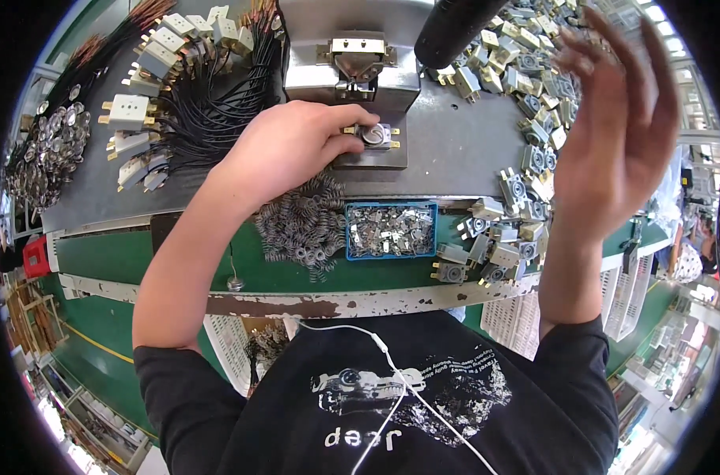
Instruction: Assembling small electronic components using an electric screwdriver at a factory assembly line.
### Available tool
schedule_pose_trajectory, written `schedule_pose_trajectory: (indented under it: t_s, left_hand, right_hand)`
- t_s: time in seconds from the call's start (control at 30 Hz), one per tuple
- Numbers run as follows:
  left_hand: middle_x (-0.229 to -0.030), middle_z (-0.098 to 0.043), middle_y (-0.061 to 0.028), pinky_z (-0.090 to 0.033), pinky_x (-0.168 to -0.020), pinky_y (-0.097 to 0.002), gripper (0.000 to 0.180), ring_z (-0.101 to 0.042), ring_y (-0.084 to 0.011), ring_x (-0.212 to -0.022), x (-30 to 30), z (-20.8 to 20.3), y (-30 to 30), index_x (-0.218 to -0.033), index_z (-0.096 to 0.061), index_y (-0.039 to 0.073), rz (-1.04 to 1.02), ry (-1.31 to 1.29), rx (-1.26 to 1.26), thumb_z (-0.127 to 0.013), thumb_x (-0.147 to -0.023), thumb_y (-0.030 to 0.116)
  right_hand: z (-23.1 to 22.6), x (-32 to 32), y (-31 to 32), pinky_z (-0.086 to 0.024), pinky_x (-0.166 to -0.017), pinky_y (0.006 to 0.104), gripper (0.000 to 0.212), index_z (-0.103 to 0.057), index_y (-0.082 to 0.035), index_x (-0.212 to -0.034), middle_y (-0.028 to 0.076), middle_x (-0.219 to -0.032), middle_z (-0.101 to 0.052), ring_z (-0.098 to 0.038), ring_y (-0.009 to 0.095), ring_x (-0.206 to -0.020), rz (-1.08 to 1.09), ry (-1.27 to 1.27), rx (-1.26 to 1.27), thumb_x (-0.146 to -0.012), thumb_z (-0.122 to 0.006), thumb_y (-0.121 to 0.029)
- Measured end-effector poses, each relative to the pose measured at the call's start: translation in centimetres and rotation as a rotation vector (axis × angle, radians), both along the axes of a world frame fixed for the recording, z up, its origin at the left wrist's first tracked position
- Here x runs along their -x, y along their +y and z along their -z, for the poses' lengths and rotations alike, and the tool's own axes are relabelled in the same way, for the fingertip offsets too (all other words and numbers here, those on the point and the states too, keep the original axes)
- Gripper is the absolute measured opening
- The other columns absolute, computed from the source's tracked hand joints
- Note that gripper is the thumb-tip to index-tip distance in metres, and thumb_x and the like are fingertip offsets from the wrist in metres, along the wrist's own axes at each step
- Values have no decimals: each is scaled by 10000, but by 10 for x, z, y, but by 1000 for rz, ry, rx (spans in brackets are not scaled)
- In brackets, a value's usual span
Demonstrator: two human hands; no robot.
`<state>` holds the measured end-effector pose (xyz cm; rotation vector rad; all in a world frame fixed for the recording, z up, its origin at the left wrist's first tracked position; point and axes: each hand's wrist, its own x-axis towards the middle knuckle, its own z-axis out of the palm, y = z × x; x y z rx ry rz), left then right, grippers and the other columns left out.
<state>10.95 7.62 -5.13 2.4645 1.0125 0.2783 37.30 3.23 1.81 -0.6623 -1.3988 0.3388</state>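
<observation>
My left hand (293,142) pinches a small grey electrical housing (380,136) between thumb and forefinger. Brass terminals stick out of its sides, and a round metal piece sits on its top. The housing rests on a flat steel block (368,161) in front of a metal press fixture (358,67). My right hand (613,150) is raised over the right side of the bench, its fingers spread and slightly blurred, with nothing seen in it. Below and beyond it lies a heap of similar grey and cream housings (534,161).
A blue tray (349,255) of small metal pieces stands near the bench's front edge, beside a heap of coil springs (301,229). Housings with black wires (225,103) lie at left, with metal discs (51,146) farther left. A black cylinder (455,32) juts in overhead.
</observation>
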Motion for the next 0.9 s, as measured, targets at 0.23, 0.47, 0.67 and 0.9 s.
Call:
schedule_pose_trajectory:
  t_s: [0.23, 0.47, 0.67, 0.9]
  left_hand:
    - [-974, -752, -76, -571, -777, -411, 299, -715, -285, -936, -10, 3, -2, -1224, -695, 180, -33, 26, -67, -675, -960, 318]
    - [-923, -728, -72, -572, -747, -409, 284, -715, -282, -901, -7, 0, -3, -1199, -674, 160, -32, 44, -42, -660, -974, 333]
    - [-963, -738, -64, -566, -752, -401, 295, -715, -290, -902, -11, 4, -6, -1225, -656, 177, -15, 43, -153, -691, -960, 302]
    - [-917, -726, -54, -570, -734, -418, 256, -717, -265, -911, -6, 11, -3, -1172, -658, 183, -25, 49, -86, -653, -964, 332]
  right_hand:
    - [-25, 39, 66, -573, -915, 342, 615, -431, -41, -1493, 170, -1206, -642, -659, 229, -1093, -52, 41, 52, -968, -720, -177]
    - [-36, 38, 47, -571, -702, 288, 378, -587, -1, -1274, 87, -941, -697, -682, 148, -793, -52, -97, 322, -945, -716, -137]
    - [-46, 56, 25, -556, -648, 278, 317, -610, 9, -1210, 72, -885, -692, -667, 136, -724, 20, 20, 333, -940, -709, -124]
    - [-52, 95, 40, -540, -585, 267, 248, -638, 20, -1136, 54, -819, -686, -649, 121, -642, 65, 175, 328, -935, -702, -109]
